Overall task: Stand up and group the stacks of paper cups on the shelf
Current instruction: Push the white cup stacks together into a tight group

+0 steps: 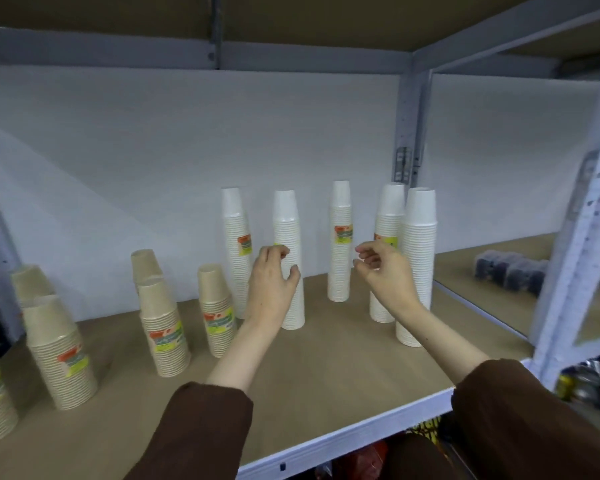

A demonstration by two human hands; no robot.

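Grouping step: 5 white stacks (289, 258) upright at 12 o'clock. Left hand (272, 285) loosely cups 1, grip unclear; right hand (383, 271) released. Next: slide stacks together.

Both arms extended over shelf board (326, 368); left hand (272, 289) and right hand (385, 271) raised, fingers loosely curled, empty.

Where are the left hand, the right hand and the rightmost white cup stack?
left hand (272, 289), head view, on the back of the hand.
right hand (387, 271), head view, on the back of the hand.
rightmost white cup stack (419, 244), head view, on its upper ribbed side.
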